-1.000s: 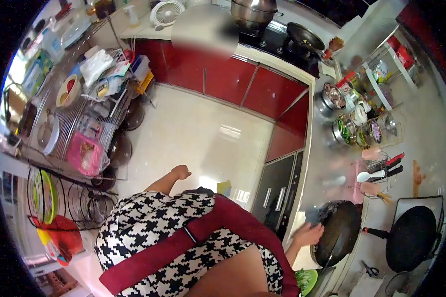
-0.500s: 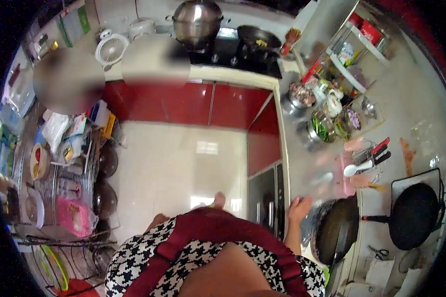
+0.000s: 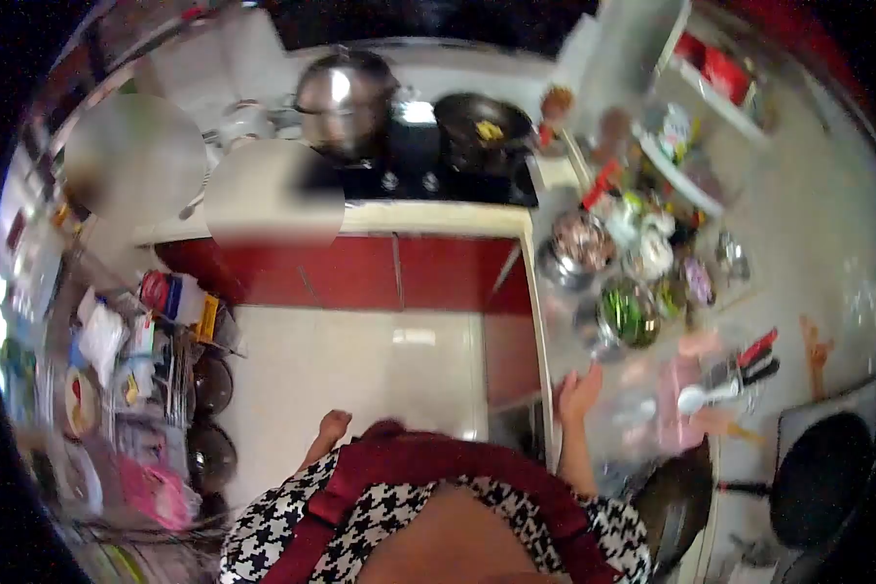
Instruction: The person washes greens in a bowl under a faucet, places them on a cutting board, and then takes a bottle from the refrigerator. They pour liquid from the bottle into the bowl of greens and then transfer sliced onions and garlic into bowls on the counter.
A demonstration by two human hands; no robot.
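Observation:
My right hand (image 3: 579,392) rests at the edge of the steel counter (image 3: 555,326), fingers apart and nothing held. Nearest to it are a steel bowl of cut green vegetables (image 3: 629,313) and a pink utensil rack (image 3: 678,399). Low at my other side hangs my left hand (image 3: 334,425) over the floor, small in view, its fingers curled in with nothing showing in them. Farther along the counter sits a bowl of raw meat pieces (image 3: 582,241).
A wok with yellow food (image 3: 485,131) and a large steel pot (image 3: 346,102) stand on the stove. A wire shelf (image 3: 177,365) lines the left side. A dark wok (image 3: 679,501) and a black pan (image 3: 822,477) are at the right.
The view has shifted forward, with the stove and counter lower in the picture. My right hand has moved forward along the counter edge; my left hand shows more fully beside my body.

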